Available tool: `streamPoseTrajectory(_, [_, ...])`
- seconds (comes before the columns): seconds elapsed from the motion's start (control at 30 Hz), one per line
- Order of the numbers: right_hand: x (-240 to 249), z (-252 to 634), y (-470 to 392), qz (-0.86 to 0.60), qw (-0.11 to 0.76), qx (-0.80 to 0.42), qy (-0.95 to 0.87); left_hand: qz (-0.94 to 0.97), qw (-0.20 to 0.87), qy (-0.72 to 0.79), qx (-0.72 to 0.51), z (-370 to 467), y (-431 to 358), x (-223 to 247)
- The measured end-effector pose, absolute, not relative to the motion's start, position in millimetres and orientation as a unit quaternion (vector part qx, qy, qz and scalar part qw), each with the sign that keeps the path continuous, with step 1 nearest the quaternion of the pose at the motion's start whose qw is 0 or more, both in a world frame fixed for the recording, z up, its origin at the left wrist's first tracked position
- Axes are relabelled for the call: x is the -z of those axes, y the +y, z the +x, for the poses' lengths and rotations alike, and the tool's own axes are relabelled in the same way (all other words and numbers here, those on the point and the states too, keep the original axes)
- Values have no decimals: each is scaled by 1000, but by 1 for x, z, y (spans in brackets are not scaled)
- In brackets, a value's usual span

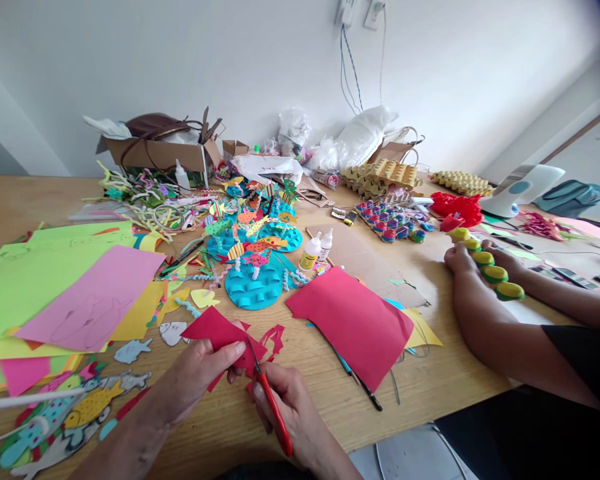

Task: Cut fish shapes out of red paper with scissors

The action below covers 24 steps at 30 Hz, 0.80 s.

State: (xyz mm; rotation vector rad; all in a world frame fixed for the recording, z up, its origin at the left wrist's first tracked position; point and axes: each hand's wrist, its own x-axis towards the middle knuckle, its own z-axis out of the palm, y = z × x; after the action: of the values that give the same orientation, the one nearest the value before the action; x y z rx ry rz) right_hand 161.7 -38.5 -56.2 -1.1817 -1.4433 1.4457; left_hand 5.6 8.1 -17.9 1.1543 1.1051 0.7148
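My left hand [205, 370] pinches a piece of red paper [214, 328] between thumb and fingers, above the table's front part. In my right hand [293, 397] is a pair of scissors [275, 407] with red handles, its blades at the edge of that paper. Red paper scraps [276, 339] lie just beyond the blades. To the right rests a larger red sheet [353, 323]. White and pale blue paper fish [133, 351] lie left of my left hand. Behind my hands is a blue paper disc [254, 288] with looped strips on it.
Coloured sheets [55, 267] and decorated paper fish [93, 405] cover the left side. Glue bottles [310, 252] stand mid-table near the fish models [250, 223]. Egg trays [383, 177] sit at the back. At right, a co-worker's hands [463, 260] hold a yellow-green egg-carton strip [494, 274].
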Motion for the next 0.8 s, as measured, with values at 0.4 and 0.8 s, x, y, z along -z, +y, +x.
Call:
streamPoseTrajectory(0.4, [52, 163, -40, -468, 370, -575, -560, 507, 664, 463, -296, -3, 12, 27])
streamPoseTrajectory(0.8, [54, 167, -42, -462, 350, -561, -591, 529, 658, 476, -245, -13, 17, 27])
